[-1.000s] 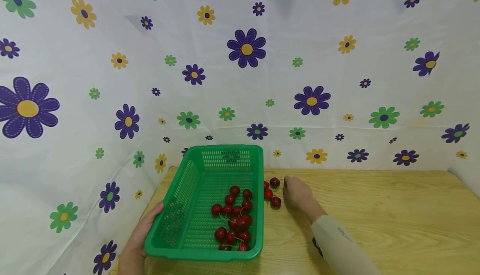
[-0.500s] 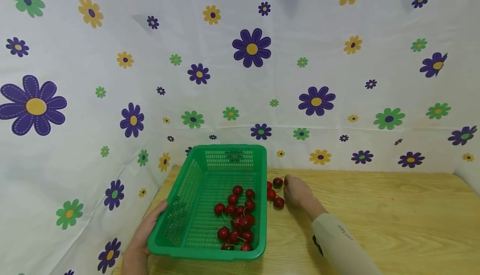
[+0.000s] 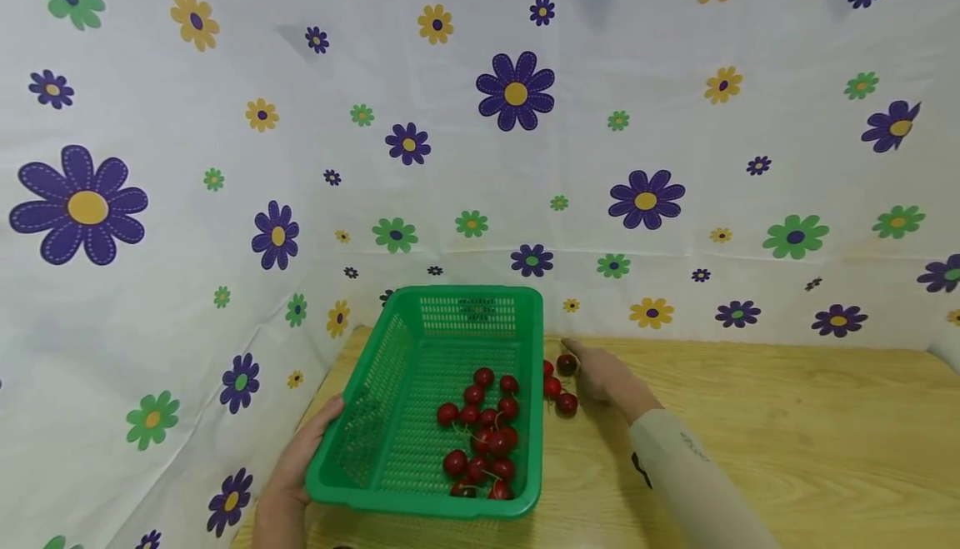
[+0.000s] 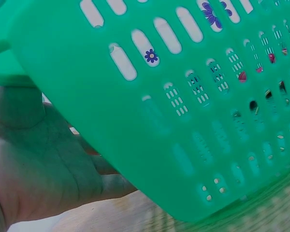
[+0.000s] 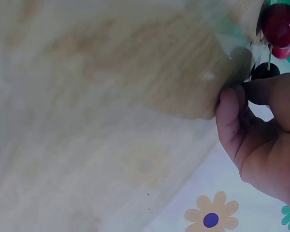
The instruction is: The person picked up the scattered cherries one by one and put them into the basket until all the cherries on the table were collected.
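Note:
My left hand (image 3: 302,449) grips the left rim of a green plastic basket (image 3: 537,416), which is tilted. In the left wrist view, the palm (image 4: 43,164) lies along the basket's slotted outer wall (image 4: 106,111). Several red cherries (image 3: 455,463) with stems lie in its right half. My right hand (image 3: 606,378) is beside a dark cherry (image 3: 567,364), its index finger reaching past it. In the right wrist view, my right thumb and index fingertips (image 5: 229,99) come close together; whether a stem is between them is unclear.
A few more cherries (image 3: 567,403) lie on the wooden table (image 3: 750,432), right against the basket's right side. Behind and to the left hangs a white flowered cloth (image 3: 450,182). A small dark thing (image 3: 342,546) barely shows at the lower frame edge.
My right hand has moved slightly left and away from me, its index finger now stretched out past the dark cherry. The head view has turned slightly left. The basket and cherries look unmoved.

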Available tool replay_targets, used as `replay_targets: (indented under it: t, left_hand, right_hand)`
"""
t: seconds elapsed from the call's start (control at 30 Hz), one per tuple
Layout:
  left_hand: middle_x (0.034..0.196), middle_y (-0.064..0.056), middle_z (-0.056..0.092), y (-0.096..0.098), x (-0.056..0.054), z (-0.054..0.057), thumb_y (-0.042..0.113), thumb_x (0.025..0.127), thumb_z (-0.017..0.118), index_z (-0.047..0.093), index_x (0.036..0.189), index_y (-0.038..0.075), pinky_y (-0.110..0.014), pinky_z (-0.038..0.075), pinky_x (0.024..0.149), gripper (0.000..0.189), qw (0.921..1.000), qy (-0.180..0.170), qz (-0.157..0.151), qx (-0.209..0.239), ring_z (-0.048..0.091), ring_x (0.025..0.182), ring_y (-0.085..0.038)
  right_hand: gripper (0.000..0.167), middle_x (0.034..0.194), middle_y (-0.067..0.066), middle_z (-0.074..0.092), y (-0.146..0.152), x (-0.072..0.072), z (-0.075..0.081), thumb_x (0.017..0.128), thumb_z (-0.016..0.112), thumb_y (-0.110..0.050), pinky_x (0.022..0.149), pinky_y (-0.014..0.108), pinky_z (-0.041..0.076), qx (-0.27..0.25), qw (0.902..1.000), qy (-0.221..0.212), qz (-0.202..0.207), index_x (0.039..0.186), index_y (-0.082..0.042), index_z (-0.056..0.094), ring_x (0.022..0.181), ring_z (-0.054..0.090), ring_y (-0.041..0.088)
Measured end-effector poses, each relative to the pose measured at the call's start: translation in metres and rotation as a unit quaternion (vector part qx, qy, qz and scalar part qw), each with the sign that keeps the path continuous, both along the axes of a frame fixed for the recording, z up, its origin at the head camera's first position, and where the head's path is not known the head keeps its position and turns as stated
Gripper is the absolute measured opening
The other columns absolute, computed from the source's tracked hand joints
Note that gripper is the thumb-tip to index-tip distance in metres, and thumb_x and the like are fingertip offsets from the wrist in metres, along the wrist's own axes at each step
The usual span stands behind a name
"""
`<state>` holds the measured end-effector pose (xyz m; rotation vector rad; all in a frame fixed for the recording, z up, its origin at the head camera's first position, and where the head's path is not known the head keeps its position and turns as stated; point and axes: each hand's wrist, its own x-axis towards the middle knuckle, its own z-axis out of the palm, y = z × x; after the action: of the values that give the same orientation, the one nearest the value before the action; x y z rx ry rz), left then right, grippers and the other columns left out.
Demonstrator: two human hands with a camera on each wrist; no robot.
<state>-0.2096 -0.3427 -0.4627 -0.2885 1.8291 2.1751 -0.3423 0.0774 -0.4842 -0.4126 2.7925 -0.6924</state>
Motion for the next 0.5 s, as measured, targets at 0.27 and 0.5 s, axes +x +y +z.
replay_targets:
  t: [0.27, 0.5]
  left_hand:
    - [0.158, -0.009, 0.014, 0.003, -0.003, 0.004, 0.049, 0.107, 0.030, -0.004, 0.160, 0.014, -0.024, 0.053, 0.076, 0.071, 0.9999, 0.003, -0.009, -0.009, 0.057, 0.086, -0.007]
    - [0.125, -0.002, 0.046, 0.003, -0.006, 0.005, 0.051, 0.107, 0.028, 0.004, 0.158, 0.015, -0.025, 0.055, 0.074, 0.067, 0.9997, 0.006, -0.020, -0.010, 0.059, 0.082, -0.006]
  right_hand:
    - [0.030, 0.120, 0.021, 0.063, 0.009, -0.001, 0.000, 0.103, 0.042, -0.007, 0.095, 0.049, 0.049, -0.011, 0.9997, 0.015, 0.013, 0.130, -0.003, 0.056, 0.102, 0.059, 0.032]
    - [0.011, 0.095, 0.015, 0.064, 0.016, -0.002, -0.002, 0.099, 0.049, -0.008, 0.077, 0.044, 0.053, 0.031, 0.9990, 0.031, -0.006, 0.105, -0.003, 0.056, 0.085, 0.062, 0.028]
